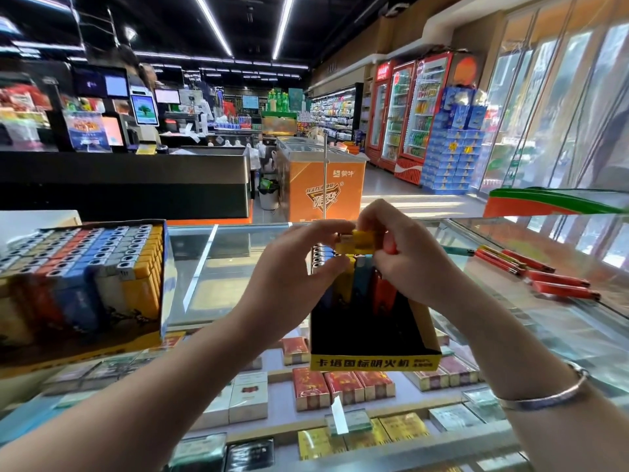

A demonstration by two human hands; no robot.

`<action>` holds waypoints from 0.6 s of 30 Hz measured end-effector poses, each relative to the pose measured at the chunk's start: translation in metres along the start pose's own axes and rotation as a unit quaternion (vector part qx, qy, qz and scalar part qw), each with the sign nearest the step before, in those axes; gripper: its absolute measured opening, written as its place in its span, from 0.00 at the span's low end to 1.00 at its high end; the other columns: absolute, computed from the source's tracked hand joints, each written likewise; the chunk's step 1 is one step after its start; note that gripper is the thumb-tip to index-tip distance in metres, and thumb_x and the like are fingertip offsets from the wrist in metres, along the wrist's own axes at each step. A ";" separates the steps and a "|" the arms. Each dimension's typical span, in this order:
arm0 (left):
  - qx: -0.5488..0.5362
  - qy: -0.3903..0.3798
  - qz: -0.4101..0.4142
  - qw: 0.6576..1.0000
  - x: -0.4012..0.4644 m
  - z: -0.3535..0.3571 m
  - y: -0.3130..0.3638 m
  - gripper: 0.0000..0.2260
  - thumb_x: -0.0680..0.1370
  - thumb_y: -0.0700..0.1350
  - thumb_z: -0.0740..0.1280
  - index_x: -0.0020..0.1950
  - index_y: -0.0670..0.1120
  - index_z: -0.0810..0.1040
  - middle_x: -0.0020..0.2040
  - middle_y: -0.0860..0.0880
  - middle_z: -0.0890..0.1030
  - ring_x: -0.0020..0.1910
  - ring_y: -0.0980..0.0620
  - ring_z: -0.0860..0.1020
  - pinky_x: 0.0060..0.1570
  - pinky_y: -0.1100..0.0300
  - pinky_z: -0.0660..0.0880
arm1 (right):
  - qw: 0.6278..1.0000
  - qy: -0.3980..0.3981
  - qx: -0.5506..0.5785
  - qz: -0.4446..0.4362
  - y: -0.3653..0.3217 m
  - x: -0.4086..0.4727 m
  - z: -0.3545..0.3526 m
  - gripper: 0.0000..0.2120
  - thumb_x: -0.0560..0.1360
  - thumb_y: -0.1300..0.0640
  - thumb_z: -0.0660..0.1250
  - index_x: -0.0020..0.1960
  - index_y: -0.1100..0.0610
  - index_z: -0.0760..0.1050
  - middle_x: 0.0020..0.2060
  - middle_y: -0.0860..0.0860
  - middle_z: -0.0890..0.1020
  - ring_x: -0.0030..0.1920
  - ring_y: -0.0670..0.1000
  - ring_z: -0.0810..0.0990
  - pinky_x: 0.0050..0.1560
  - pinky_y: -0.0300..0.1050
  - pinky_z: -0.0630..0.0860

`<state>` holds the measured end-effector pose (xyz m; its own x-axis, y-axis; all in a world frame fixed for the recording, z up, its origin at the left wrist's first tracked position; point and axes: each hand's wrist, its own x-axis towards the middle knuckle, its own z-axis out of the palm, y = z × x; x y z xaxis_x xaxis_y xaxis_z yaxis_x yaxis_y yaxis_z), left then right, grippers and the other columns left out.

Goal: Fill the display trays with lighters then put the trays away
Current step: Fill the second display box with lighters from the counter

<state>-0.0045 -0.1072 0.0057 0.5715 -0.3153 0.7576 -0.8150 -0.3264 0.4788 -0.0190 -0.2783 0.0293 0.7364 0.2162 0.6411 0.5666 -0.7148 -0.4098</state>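
A black display tray with a yellow front label stands on the glass counter, partly filled with upright yellow, blue and orange lighters at its back. Over that row, my left hand and my right hand together pinch a bunch of lighters with a yellow one on top. A full tray of lighters in orange, blue, white and yellow rows sits tilted at the left.
Several long red stick lighters lie on the glass counter at the right. Cigarette packs fill the case under the glass. Beyond the counter are a checkout desk, an orange freezer and drink fridges.
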 end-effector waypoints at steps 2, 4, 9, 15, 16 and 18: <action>0.062 0.008 0.039 0.997 0.001 -0.003 0.001 0.17 0.71 0.42 0.72 0.56 0.55 0.76 0.47 0.67 0.73 0.46 0.67 0.73 0.45 0.76 0.69 | 0.999 -0.023 0.038 0.013 -0.001 0.001 -0.002 0.16 0.63 0.69 0.59 0.41 0.48 0.68 0.30 0.47 0.69 0.31 0.42 0.69 0.31 0.30 0.65; 0.097 0.017 0.083 0.992 0.002 -0.004 0.002 0.12 0.70 0.45 0.72 0.53 0.48 0.80 0.46 0.62 0.75 0.47 0.59 0.75 0.45 0.67 0.72 | 0.996 -0.042 0.076 0.030 -0.001 0.003 -0.003 0.15 0.61 0.66 0.57 0.39 0.47 0.69 0.34 0.52 0.73 0.35 0.49 0.71 0.34 0.36 0.68; 0.059 0.046 0.090 0.993 0.003 -0.005 0.001 0.10 0.72 0.50 0.68 0.46 0.44 0.79 0.44 0.54 0.79 0.43 0.55 0.78 0.41 0.60 0.76 | 0.987 -0.012 0.158 0.033 0.002 0.004 -0.003 0.12 0.61 0.70 0.57 0.38 0.57 0.73 0.34 0.55 0.78 0.34 0.46 0.75 0.36 0.36 0.71; -0.003 0.067 0.048 0.997 0.002 -0.002 0.000 0.10 0.71 0.49 0.69 0.51 0.47 0.79 0.41 0.60 0.79 0.41 0.61 0.79 0.42 0.68 0.76 | 0.949 0.145 0.258 0.113 0.011 0.008 -0.011 0.16 0.67 0.77 0.56 0.39 0.58 0.72 0.31 0.54 0.78 0.31 0.44 0.78 0.35 0.35 0.75; -0.002 0.061 0.041 0.997 0.002 -0.001 0.000 0.10 0.71 0.49 0.70 0.51 0.48 0.79 0.41 0.59 0.79 0.40 0.60 0.79 0.42 0.64 0.77 | 0.943 0.158 0.262 0.133 0.013 0.008 -0.013 0.14 0.69 0.75 0.57 0.39 0.57 0.72 0.31 0.54 0.78 0.31 0.45 0.77 0.35 0.35 0.75; 0.011 0.046 0.035 0.998 0.000 0.000 -0.001 0.10 0.71 0.49 0.70 0.51 0.50 0.79 0.41 0.57 0.80 0.39 0.59 0.80 0.41 0.58 0.79 | 0.934 0.172 0.262 0.174 0.018 0.008 -0.014 0.12 0.71 0.72 0.59 0.39 0.56 0.73 0.31 0.54 0.78 0.32 0.47 0.77 0.36 0.39 0.75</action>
<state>-0.0037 -0.1067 0.0051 0.5008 -0.2560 0.8268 -0.8499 -0.3264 0.4137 -0.0087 -0.2986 0.0361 0.7985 -0.2579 0.5439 0.4852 -0.2591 -0.8351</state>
